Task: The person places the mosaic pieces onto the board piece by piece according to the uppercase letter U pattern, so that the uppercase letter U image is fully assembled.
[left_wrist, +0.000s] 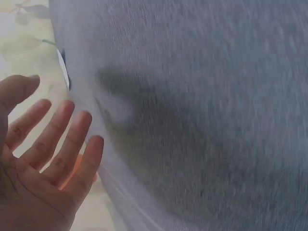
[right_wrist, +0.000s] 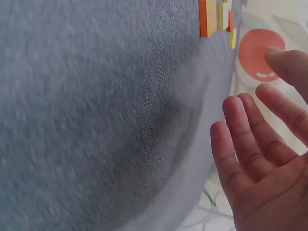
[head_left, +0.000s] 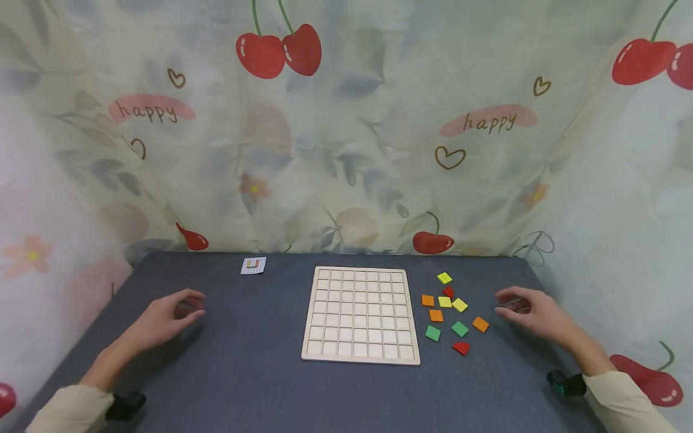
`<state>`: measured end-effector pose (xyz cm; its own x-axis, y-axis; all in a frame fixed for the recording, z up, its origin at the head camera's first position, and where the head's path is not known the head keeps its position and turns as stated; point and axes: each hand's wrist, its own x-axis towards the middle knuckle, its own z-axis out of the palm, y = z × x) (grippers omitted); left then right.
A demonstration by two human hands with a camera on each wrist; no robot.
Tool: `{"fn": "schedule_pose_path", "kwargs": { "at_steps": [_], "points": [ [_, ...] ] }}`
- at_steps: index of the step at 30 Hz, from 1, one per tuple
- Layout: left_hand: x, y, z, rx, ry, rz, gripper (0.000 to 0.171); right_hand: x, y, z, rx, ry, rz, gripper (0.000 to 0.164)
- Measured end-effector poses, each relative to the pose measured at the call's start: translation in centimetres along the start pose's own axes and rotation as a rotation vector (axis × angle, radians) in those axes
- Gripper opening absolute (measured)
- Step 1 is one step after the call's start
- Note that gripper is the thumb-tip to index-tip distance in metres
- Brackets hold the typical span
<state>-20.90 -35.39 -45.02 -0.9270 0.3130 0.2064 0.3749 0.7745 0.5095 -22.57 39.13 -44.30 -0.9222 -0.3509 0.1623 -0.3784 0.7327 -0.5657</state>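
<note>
1. Coloured tiles [head_left: 459,305], thin and mostly squarish, yellow, orange, green and red, lay scattered on the bench [head_left: 233,385], at three o'clock of the gridded board [head_left: 360,319].
2. The right hand [head_left: 533,308] was clearly nearer: tiles at its nine o'clock, no long axis standing out!
3. Its fingers hung loosely spread, holding nothing; over at the board's nine o'clock, the left hand [head_left: 169,314] matched it.

On the table [head_left: 227,385], tiles [head_left: 445,302] lie right of the board [head_left: 360,319] and a card [head_left: 252,266] left of its back edge.
</note>
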Motion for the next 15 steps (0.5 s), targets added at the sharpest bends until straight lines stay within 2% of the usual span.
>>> {"fn": "schedule_pose_path", "kwargs": {
  "at_steps": [5,10,15],
  "points": [
    [0.4,0.8,0.8,-0.089,-0.060,-0.045,0.032,0.1,0.2,0.7,0.113,-0.015,-0.047,0.032],
    [1.1,1.9,1.9,-0.187,-0.120,-0.069,0.040,0.6,0.0,1.3,0.184,-0.044,-0.036,0.037],
    [1.6,3.1,3.2,-0.261,-0.153,-0.051,0.043,1.3,-0.3,1.9,0.221,-0.080,-0.014,0.042]
  ]
}}
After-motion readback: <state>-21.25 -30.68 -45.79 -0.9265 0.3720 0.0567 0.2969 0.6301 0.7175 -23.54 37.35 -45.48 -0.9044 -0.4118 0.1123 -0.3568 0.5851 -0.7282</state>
